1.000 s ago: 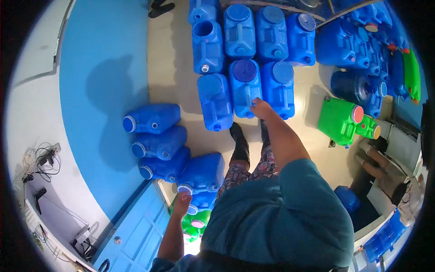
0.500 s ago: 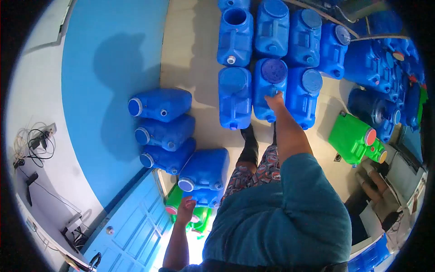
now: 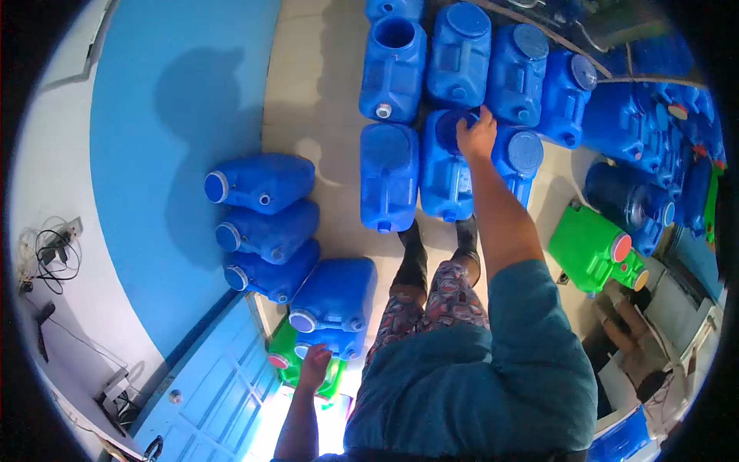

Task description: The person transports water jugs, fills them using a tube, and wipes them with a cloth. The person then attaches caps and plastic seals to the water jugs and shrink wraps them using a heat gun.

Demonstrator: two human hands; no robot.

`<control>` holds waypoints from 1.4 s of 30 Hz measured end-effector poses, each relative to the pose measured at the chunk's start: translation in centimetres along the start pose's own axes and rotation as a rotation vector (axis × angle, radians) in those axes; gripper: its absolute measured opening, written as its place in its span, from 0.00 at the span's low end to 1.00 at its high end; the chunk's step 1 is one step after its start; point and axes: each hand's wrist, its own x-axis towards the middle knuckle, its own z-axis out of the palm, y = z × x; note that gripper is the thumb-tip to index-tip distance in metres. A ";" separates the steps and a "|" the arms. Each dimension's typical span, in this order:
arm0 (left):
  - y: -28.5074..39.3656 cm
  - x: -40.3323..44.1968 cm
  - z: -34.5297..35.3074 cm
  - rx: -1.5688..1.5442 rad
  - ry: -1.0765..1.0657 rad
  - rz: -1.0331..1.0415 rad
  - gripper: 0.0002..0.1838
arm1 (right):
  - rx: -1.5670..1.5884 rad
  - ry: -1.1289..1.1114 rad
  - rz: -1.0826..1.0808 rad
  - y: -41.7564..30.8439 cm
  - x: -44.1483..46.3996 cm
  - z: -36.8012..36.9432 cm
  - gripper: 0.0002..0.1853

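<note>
My right hand (image 3: 477,137) is over the top of a blue water jug (image 3: 446,185), at the right edge of its dark blue screw cap (image 3: 454,131). Its thumb and fingers are apart, and no firm grip on the cap shows. This jug stands upright in front of my feet, between a blue jug (image 3: 389,181) on the left and another blue jug (image 3: 522,158) on the right, which my forearm partly covers. Low on the left, my left hand (image 3: 314,368) hangs with loosely bent fingers and holds nothing. Nearest to it is a stack of blue jugs (image 3: 335,289).
More blue jugs (image 3: 391,69) stand in rows ahead. Three blue jugs (image 3: 265,181) lie along the left wall. Green jugs (image 3: 585,242) are at the right. Near a light blue door (image 3: 208,400) are other green jugs (image 3: 283,339). Another person (image 3: 643,346) is at the far right.
My right hand has let go of the middle jug's handle and moved forward to its cap. My left hand has stayed low beside the jugs. The view has shifted slightly.
</note>
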 end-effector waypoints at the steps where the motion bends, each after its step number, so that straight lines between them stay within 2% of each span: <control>1: -1.0 0.0 0.1 -0.013 0.002 -0.006 0.21 | -0.014 -0.017 -0.036 -0.2 2.3 0.3 0.37; 3: -3.6 0.2 0.6 -0.092 0.002 -0.006 0.20 | 0.022 0.047 -0.125 -0.1 6.5 1.8 0.38; 4: -3.5 -0.3 0.8 -0.169 0.005 -0.120 0.19 | 0.022 0.032 -0.141 -0.6 8.2 1.8 0.38; 5: -3.5 -0.6 1.4 -0.260 0.037 -0.252 0.19 | 0.024 -0.038 0.002 -1.5 9.9 1.8 0.39; 6: -4.6 -0.6 2.0 -0.230 0.037 -0.226 0.19 | 0.029 -0.108 0.143 -2.2 11.3 2.5 0.40; 7: -6.2 -1.3 2.5 -0.195 0.041 -0.203 0.19 | 0.038 -0.128 0.129 -1.8 12.6 3.8 0.40; 9: -7.9 -2.6 4.0 -0.158 0.077 -0.247 0.20 | 0.147 -0.144 0.280 -0.8 15.8 6.1 0.43; 11: -8.6 -2.9 5.5 -0.132 0.123 -0.269 0.20 | 0.610 -0.412 0.328 -1.6 16.7 5.3 0.56; 15: -8.4 -4.7 7.8 -0.064 0.146 -0.240 0.21 | 0.611 -0.319 0.435 -2.8 16.8 4.8 0.55; 18: -6.8 -6.6 8.6 -0.086 0.147 -0.206 0.21 | 0.640 -0.220 0.308 -1.4 16.4 4.9 0.52; 19: -5.6 -7.3 8.7 -0.087 0.150 -0.205 0.21 | 0.643 -0.221 0.307 -1.5 15.8 3.0 0.52; 21: -2.7 -8.2 9.1 -0.094 0.141 -0.154 0.21 | 0.695 -0.237 0.169 -2.6 14.8 -2.5 0.47; 24: -1.3 -9.3 10.4 -0.099 0.147 -0.104 0.20 | 0.914 -0.342 0.071 -5.7 10.6 -15.0 0.45; 25: -1.5 -9.2 11.1 -0.085 0.148 -0.076 0.20 | 0.967 -0.308 -0.010 -5.3 9.3 -18.3 0.45; 27: -1.0 -9.2 12.5 -0.129 0.175 -0.015 0.20 | 0.793 -0.257 -0.153 -3.8 7.8 -26.2 0.38; 29: -1.0 -9.1 14.4 -0.182 0.209 0.034 0.20 | 0.750 -0.254 -0.005 -3.9 8.2 -32.7 0.23; 30: -1.0 -8.4 15.6 -0.302 0.174 0.021 0.19 | 0.757 -0.262 -0.032 -3.7 8.6 -35.2 0.23; 32: 0.5 -7.9 17.2 -0.450 0.164 0.027 0.19 | 0.600 -0.227 -0.162 -4.7 9.9 -38.6 0.13; 33: 1.5 -8.2 18.1 -0.460 0.212 0.118 0.19 | 0.612 -0.247 -0.195 -6.2 10.2 -40.3 0.13; 35: 4.4 -10.5 19.7 -0.507 0.306 0.187 0.18 | 0.195 -0.232 -0.477 -9.9 10.3 -43.4 0.14; 37: 10.1 -16.0 20.0 -0.301 0.314 0.220 0.20 | 0.140 -0.215 -0.652 -14.1 8.6 -45.0 0.14; 39: 10.7 -19.1 22.0 -0.360 0.395 0.149 0.20 | -0.069 -0.187 -1.099 -17.6 7.1 -45.2 0.13; 42: 8.3 -24.4 27.1 -0.413 0.475 -0.009 0.23 | -0.071 -0.411 -1.424 -24.2 0.7 -45.8 0.14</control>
